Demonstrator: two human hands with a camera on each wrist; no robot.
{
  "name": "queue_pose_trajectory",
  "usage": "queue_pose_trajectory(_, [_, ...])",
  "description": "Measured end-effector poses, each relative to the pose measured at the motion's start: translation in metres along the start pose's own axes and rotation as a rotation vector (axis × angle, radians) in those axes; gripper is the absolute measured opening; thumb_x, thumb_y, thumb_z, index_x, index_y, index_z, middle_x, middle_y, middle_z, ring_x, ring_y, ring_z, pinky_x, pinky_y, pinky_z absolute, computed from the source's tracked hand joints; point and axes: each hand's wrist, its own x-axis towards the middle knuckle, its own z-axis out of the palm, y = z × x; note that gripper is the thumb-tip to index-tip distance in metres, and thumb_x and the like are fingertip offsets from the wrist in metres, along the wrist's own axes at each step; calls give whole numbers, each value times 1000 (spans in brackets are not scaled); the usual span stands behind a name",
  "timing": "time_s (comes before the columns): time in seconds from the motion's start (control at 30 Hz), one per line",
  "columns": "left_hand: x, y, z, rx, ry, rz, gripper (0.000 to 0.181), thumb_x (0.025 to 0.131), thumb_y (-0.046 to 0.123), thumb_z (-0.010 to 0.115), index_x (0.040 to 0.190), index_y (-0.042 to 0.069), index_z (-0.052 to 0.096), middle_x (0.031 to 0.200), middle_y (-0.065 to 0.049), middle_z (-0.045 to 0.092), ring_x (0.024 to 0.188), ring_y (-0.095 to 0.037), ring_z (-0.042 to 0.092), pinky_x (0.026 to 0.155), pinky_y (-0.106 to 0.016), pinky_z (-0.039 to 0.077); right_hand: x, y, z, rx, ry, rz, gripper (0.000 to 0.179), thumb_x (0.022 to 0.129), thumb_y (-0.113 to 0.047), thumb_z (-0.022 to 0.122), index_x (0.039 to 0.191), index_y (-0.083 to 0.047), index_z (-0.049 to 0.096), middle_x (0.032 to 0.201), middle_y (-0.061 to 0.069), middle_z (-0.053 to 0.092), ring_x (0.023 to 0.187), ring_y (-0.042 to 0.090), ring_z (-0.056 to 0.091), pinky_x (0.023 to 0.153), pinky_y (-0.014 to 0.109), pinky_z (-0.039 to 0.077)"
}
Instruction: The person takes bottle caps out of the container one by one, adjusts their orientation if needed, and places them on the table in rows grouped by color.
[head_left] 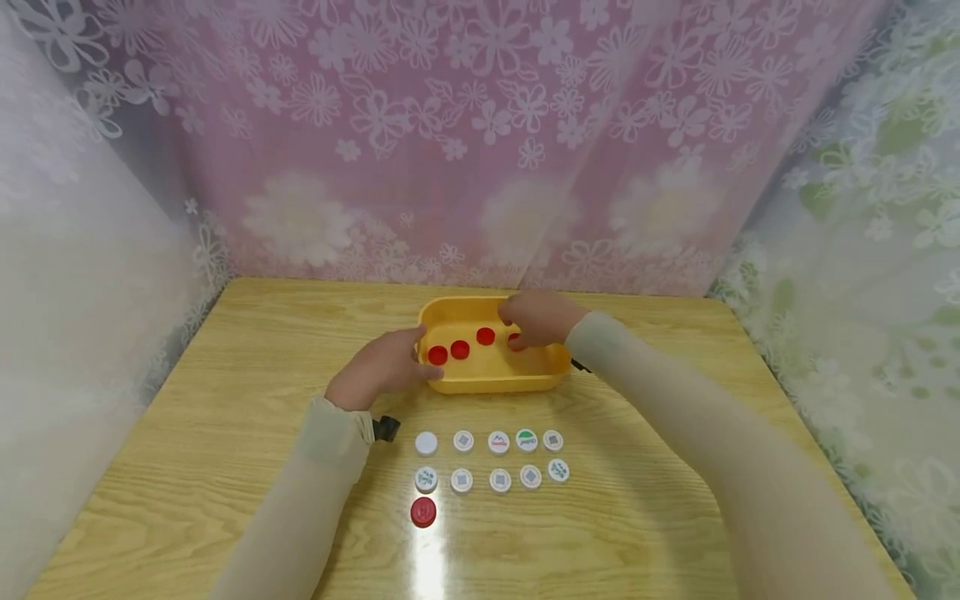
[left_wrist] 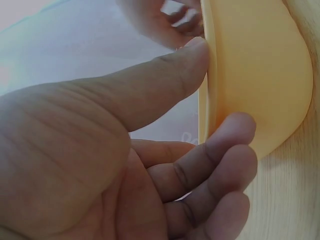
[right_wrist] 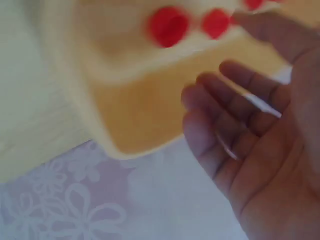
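Note:
A shallow yellow tray [head_left: 495, 386] sits at the back of the table, with several red bottle caps [head_left: 485, 336] lying inside. My left hand [head_left: 386, 367] grips the tray's left end, the thumb at the rim and the fingers curled against the wall in the left wrist view. Over the tray's right part is my right hand [head_left: 543, 318], its fingers loosely bent with nothing between them. In the head view it partly covers one red cap [head_left: 514, 342]. The right wrist view is blurred; there the thumb tip overlaps the edge of a red cap [right_wrist: 216, 23].
In front of the tray, several white bottle caps [head_left: 462, 481] stand in two rows, some with printed tops. A single red cap [head_left: 423, 512] lies below the left end of the nearer row. Flowered curtains [head_left: 480, 167] surround the wooden table [head_left: 247, 375] behind and at the sides.

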Motion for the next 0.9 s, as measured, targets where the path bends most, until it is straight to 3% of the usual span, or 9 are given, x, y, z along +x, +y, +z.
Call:
queue_pose_trajectory(0.13, [-2,0,0,-23,-9,-10,89,94,41,76,163,9,31,156,-14,50,136,-33,52,115,-53,41,17,3,7,-70,-110,-28,23,93,-30,77,98,-11,65,81,-3,57,71,18,52,71,32,47])
queue_pose_trajectory(0.3, [-3,1,-2,-35,-5,-9,89,93,40,78,163,9,31,158,-13,48,138,-34,51,116,-53,40,27,0,8,-133,-146,-14,23,90,-19,72,78,-16,52,68,-3,36,63,15,38,61,29,35])
queue_pose_trajectory(0.47, [-4,3,-3,-21,5,-9,90,92,41,79,162,9,33,157,-12,49,138,-33,51,115,-52,40,28,0,9,-152,-146,7,30,86,-15,72,70,-17,47,67,-3,37,61,16,37,59,30,35])
queue_pose_trajectory(0.9, [-2,2,-3,-20,16,-13,91,91,40,80,162,9,34,159,-12,46,143,-33,47,117,-52,39,36,3,14,-74,-224,43,27,89,-3,70,70,-16,56,66,-2,40,61,17,37,59,29,34])
